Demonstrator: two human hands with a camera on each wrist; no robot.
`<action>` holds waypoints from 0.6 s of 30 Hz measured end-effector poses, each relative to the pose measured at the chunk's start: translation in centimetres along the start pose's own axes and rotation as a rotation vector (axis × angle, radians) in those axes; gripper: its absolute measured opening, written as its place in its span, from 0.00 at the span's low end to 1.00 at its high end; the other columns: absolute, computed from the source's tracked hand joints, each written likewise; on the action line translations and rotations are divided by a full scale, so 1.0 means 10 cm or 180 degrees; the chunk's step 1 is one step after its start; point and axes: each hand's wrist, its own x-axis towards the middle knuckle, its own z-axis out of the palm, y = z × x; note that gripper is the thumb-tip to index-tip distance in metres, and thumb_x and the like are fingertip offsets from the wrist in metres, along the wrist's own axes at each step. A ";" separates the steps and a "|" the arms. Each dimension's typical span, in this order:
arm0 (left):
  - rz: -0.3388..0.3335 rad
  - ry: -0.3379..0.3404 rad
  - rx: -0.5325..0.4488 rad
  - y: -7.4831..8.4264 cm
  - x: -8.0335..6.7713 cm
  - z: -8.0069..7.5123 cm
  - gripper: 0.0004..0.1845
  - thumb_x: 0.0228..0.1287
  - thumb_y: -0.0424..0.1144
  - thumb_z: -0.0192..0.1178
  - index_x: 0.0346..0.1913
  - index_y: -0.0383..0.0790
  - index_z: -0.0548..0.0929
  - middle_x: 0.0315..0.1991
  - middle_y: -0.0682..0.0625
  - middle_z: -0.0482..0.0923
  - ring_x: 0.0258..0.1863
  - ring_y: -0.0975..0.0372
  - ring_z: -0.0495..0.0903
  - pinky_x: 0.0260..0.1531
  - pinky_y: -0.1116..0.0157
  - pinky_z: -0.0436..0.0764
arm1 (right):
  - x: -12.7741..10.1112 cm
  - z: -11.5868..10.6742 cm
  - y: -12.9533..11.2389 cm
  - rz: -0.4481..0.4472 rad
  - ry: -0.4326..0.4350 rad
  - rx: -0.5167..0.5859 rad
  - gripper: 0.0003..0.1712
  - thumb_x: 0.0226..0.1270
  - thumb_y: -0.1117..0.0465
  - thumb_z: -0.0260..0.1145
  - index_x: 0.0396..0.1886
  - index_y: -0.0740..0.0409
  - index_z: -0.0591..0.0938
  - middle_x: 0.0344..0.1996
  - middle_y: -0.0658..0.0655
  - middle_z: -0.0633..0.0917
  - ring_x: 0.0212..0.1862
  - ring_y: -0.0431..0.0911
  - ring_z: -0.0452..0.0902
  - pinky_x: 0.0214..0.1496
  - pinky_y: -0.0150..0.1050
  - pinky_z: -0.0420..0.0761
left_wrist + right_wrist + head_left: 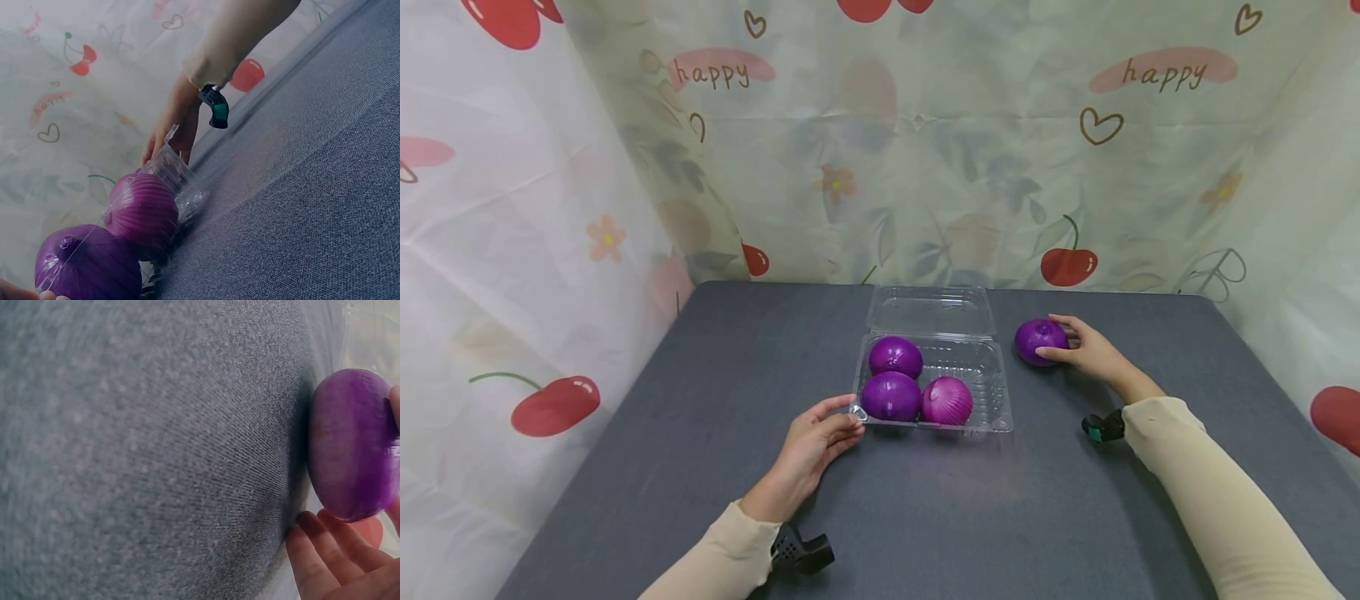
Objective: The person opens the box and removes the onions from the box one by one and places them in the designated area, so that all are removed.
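Note:
A clear plastic clamshell box (988, 392) lies on the table with its lid (931, 312) folded back. Two dark purple onions (896, 357) sit one behind the other in its left part. Beside the front one is a pinker, ridged onion (947, 401). My left hand (811, 448) pinches the box's front left corner between thumb and fingers. Right of the box, my right hand (1093, 354) grips another purple onion (1040, 340) from its right side. In the right wrist view this onion (350, 447) is close to the cloth; whether it touches is unclear.
Dark grey cloth covers the table (925, 517). Printed curtains (925, 167) hang behind it and at both sides. A black wrist camera (805, 552) hangs under the left wrist, another (1103, 427) under the right.

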 end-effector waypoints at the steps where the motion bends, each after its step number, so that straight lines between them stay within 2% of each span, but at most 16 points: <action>1: 0.0004 -0.0003 0.0003 0.00 0.00 0.00 0.20 0.62 0.27 0.60 0.58 0.33 0.77 0.29 0.50 0.83 0.32 0.63 0.84 0.40 0.64 0.85 | 0.00 0.00 0.00 0.0003 0.0005 -0.0002 0.52 0.61 0.40 0.67 0.75 0.61 0.54 0.68 0.77 0.59 0.70 0.70 0.53 0.65 0.68 0.62; 18: 0.0000 -0.0009 0.0020 0.00 0.00 0.00 0.20 0.62 0.27 0.60 0.58 0.33 0.77 0.30 0.49 0.83 0.31 0.62 0.84 0.41 0.63 0.85 | 0.01 0.00 0.00 0.0026 -0.0088 -0.0002 0.53 0.63 0.41 0.66 0.77 0.60 0.50 0.69 0.77 0.57 0.70 0.70 0.52 0.66 0.68 0.61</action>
